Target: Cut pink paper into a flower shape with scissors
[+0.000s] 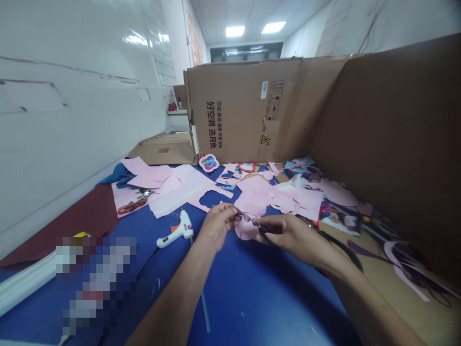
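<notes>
My left hand is closed in a pinch at the middle of the blue table. What its fingertips hold is too small to make out. My right hand grips a pair of scissors by the black handle, and the metal blades point left to my left fingertips. Just beneath the blades lies a pink scalloped piece, partly covered by my right fingers. Pink sheets are spread beyond both hands. To the left of my left hand rests a white glue gun with an orange trigger.
A tall cardboard box walls off the back and right. A flower-shaped decoration leans against it. Scraps crowd the right side, with a black curved handle behind my right wrist. A glue stick lies in front, a keyring at left.
</notes>
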Demonstrator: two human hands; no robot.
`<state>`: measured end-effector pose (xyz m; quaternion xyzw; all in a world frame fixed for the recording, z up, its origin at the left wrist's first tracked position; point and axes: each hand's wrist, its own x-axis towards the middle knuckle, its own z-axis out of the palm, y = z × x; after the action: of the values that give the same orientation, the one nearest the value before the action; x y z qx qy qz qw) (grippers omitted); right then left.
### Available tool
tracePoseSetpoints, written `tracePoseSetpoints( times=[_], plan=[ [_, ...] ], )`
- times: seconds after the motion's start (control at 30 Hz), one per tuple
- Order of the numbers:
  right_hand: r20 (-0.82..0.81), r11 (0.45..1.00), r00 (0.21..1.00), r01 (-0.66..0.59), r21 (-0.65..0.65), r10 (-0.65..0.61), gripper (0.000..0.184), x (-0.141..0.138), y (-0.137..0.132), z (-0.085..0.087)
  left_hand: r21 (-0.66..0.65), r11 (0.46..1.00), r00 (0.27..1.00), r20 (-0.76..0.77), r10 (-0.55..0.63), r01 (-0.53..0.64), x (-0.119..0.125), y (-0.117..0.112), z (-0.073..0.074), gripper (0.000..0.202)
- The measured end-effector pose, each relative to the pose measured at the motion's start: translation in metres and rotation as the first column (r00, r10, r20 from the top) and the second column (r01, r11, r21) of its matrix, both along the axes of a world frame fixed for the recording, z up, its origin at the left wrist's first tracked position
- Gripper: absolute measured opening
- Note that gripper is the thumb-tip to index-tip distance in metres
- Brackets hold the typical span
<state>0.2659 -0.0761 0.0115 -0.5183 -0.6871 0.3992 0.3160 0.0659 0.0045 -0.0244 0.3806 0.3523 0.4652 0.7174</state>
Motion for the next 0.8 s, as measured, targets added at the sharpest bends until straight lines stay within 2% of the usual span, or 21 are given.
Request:
tracePoseSetpoints(
  times=[0.4,0.8],
  plan=[
    [-0.052,0.999,0.998,0.041,-0.006,-0.042,0.031,0.004,0.002,-0.010,-0.058,0.994,0.994,0.062,0.094,-0.090,0.009,-0.007,0.002,0.022],
    [0.013,0.998,0.998,0.054,0.028,-0.055,0.026,0.003,0.003,-0.010,-0.070,0.992,0.992,0.063,0.111,-0.107,0.010,-0.008,0.002,0.024]
  ],
)
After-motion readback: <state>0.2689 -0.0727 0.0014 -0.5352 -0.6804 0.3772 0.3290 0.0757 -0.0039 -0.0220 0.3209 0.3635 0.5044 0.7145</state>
